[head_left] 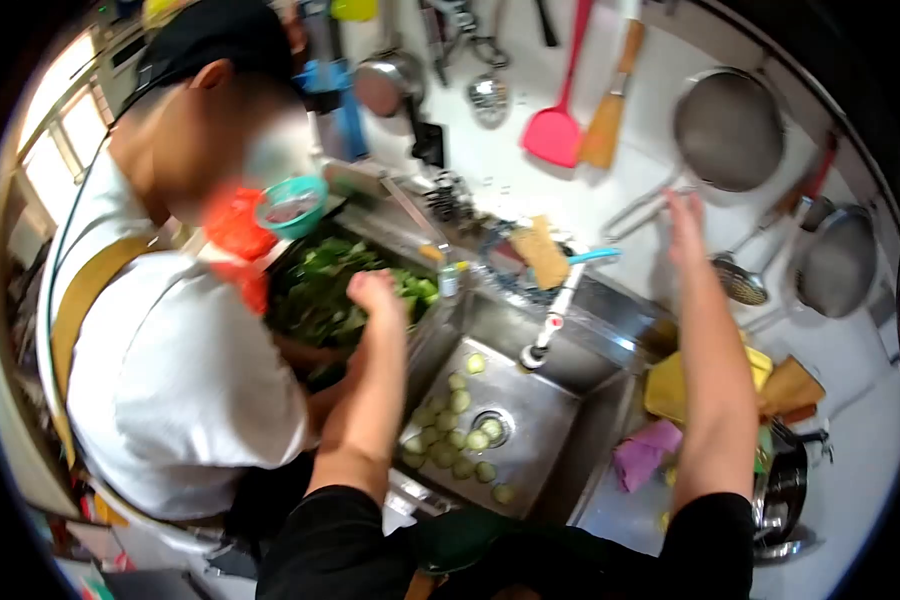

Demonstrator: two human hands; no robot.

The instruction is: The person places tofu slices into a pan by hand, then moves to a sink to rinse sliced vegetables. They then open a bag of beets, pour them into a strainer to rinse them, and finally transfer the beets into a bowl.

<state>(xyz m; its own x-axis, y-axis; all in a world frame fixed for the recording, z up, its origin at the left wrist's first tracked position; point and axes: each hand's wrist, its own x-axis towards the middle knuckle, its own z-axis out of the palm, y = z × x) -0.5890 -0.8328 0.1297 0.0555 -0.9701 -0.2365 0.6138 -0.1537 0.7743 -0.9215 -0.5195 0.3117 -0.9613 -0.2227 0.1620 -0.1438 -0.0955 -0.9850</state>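
My left hand (372,289) is raised, fingers curled in, and overlaps the leafy greens (320,275) in the left basin; nothing shows in it. Up at the right, my right hand (684,225) has its fingers stretched out, blurred, overlapping the handle of a large round strainer (730,130) against the white wall. Between my forearms lies the steel sink (545,420), with several pale green round slices (460,400) on its bottom around the drain. A white faucet (555,322) reaches over this basin.
A person in a white shirt (180,370) stands close at my left. On the wall hang a pink spatula (553,135), a brush (605,128) and a second strainer (836,262). A purple cloth (647,453) and a yellow container (670,387) lie right of the sink.
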